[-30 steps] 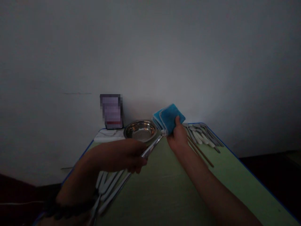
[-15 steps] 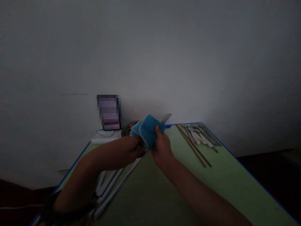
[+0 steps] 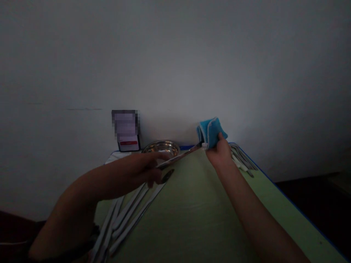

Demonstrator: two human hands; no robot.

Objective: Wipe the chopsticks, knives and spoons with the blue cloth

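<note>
My left hand is closed around one end of a table knife, which slants up to the right. The knife's other end reaches the folded blue cloth; whether it sits inside the folds I cannot tell. My right hand grips this cloth, thumb on its face, above the far right of the table. Below my left hand, several long metal utensils lie side by side, their far ends partly hidden by the hand. A shiny steel bowl stands just behind the left fingers.
A phone-like screen leans against the wall at the back left, beside a white flat item. Spoons and other cutlery lie at the right edge, partly behind my right hand. The green table has a blue rim.
My right hand has moved right with the cloth, away from my left hand. More of the knife now shows between the hands. The steel bowl has come into fuller view.
</note>
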